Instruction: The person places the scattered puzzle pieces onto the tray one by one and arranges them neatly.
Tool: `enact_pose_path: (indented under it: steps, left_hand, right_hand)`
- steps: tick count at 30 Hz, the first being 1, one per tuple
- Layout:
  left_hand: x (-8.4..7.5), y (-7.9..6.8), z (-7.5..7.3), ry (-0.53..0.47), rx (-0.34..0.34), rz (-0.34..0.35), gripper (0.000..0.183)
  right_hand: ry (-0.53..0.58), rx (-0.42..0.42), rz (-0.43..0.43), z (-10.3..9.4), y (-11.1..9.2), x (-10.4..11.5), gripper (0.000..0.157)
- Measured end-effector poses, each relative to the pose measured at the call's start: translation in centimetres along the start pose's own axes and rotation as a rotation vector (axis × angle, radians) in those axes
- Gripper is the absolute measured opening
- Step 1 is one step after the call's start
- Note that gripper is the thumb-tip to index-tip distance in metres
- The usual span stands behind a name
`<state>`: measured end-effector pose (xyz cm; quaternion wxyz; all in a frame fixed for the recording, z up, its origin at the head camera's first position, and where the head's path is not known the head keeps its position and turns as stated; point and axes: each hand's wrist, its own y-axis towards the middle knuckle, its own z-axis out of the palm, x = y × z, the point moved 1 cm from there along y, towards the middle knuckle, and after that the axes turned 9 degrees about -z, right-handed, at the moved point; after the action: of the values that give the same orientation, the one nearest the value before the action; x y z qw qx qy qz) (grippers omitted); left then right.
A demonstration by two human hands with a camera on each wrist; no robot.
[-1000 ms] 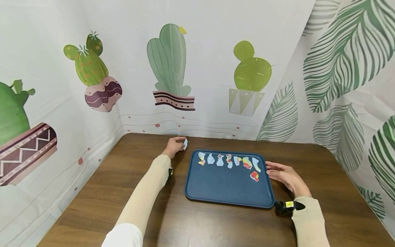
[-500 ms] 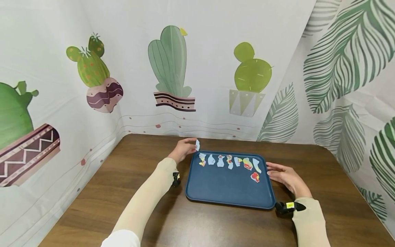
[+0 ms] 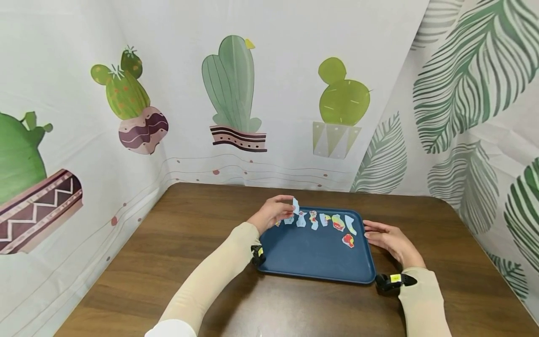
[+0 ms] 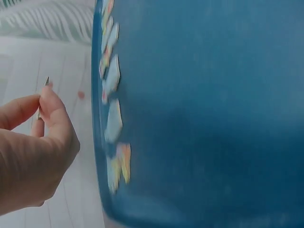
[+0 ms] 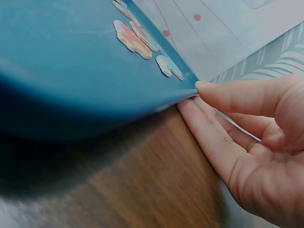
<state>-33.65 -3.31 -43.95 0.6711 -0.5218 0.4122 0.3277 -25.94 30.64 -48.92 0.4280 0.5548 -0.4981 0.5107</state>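
My left hand [image 3: 274,212] pinches a pale blue puzzle piece [image 3: 296,206] between thumb and fingers, held up over the far rim of the blue tray [image 3: 316,262]. Seen edge-on in the left wrist view, that puzzle piece [image 4: 46,81] is only a thin sliver. My right hand [image 3: 391,241] holds the tray's right rim; the right wrist view has the thumb on the rim and fingers below it. A row of puzzle pieces [image 3: 313,220] lies along the tray's far side, its left end partly hidden by my left hand. Below the row's right end lies a red and yellow puzzle piece [image 3: 348,240].
The tray stands on a brown wooden table [image 3: 168,243]. Behind the table hangs a white cloth [image 3: 286,93] printed with cacti and leaves. A black wrist camera [image 3: 258,255] on the left arm overlaps the tray's left edge.
My left hand has moved right with the puzzle piece, from the table left of the tray to above its far rim. The right hand stays at the tray's right rim.
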Motion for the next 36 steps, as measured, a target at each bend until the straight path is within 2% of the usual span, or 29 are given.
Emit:
enact_pose_path:
  steps: [3,10,16,21,27,32,36]
  left_hand:
    - [0.3,-0.4,1.3,-0.004,0.027,-0.009,0.046]
    - [1.8,-0.2,4.1,-0.041,0.050,-0.056,0.043]
    - [2.9,-0.6,6.0,-0.001,0.065,-0.070,0.044]
    - [3.7,-0.6,7.4,0.041,0.065,-0.054,0.044]
    - [4.3,-0.5,9.2,0.122,0.025,-0.058,0.039]
    - [4.5,-0.6,10.6,0.173,-0.053,-0.068,0.036]
    - [4.5,-0.6,11.1,0.187,-0.099,-0.064,0.035]
  right_hand:
    - [0.003,0.006,-0.005,0.0,0.0,0.0,0.065]
    - [0.009,-0.005,0.015,0.2,0.1,0.2,0.065]
    - [0.003,-0.005,0.015,0.2,0.1,0.3,0.065]
    - [0.005,0.001,0.006,0.2,0.0,0.2,0.065]
    - [0.016,0.005,-0.004,0.1,0.1,-0.1,0.063]
    - [0.009,-0.010,0.003,0.1,0.1,-0.1,0.064]
    - [-0.016,-0.010,0.002,0.3,0.1,0.1,0.065]
